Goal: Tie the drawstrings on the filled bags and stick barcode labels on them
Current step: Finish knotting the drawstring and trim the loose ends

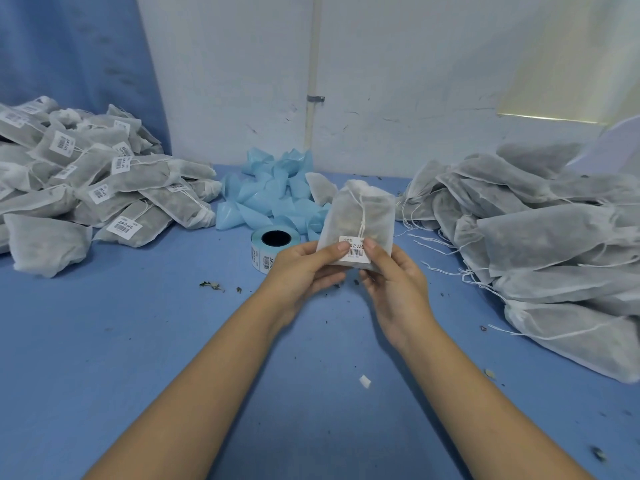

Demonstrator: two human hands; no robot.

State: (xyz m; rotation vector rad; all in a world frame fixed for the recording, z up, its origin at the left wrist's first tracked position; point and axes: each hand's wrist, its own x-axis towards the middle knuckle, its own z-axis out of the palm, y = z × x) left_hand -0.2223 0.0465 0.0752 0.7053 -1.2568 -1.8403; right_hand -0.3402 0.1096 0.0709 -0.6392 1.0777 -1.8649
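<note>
Both forearms reach in over the blue table [173, 341]. The left hand [304, 268] and the right hand [394, 275] each pinch the lower edge of one filled bag [358, 209], held upright above the table, with both thumbs pressing the barcode label [355, 253] flat. Its drawstring [362, 216] is drawn in and appears knotted, so this bag looks nearly finished. Just behind stands the label roll [272, 247]. Farther back, the labelled pile [97, 188] lies at left. The unlabelled pile [536, 230] at right, strings loose, awaits tying and labelling.
</note>
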